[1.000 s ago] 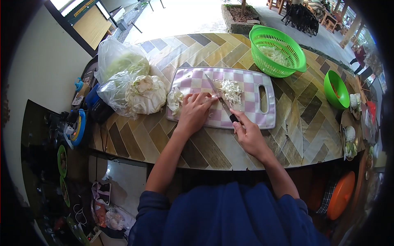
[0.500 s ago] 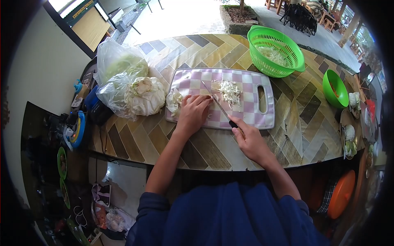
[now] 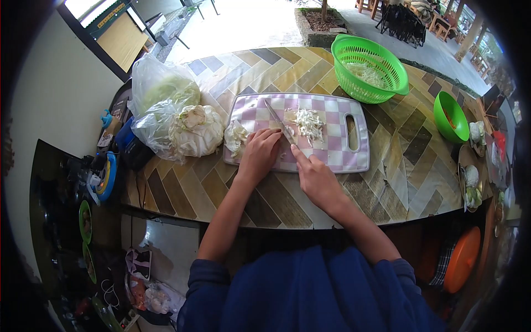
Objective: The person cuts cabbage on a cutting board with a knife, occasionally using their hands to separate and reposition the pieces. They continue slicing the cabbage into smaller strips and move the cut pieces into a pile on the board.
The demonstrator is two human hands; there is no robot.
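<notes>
A pink-and-white checked cutting board [image 3: 332, 160] lies on the table. My right hand [image 3: 318, 180] grips the handle of a knife [image 3: 279, 120], whose blade points away and to the left over the board. Close to the blade's left side, my left hand [image 3: 260, 152] presses bent fingers down on a small piece of cabbage, mostly hidden beneath them. Shredded cabbage [image 3: 310, 124] is heaped just right of the blade. A larger cabbage chunk [image 3: 236, 136] rests at the board's left edge, beside my left hand.
Left of the board sit a whole cabbage [image 3: 196, 130] and a clear plastic bag [image 3: 160, 88] with pale green contents. A green colander [image 3: 381, 91] of shreds stands at the back right. Farther right are a green bowl [image 3: 451, 119] and a plate [image 3: 470, 180] of vegetables.
My right hand and the knife have shifted left and slightly away from me, bringing the blade nearer my left fingertips. My left hand has stayed in almost the same place.
</notes>
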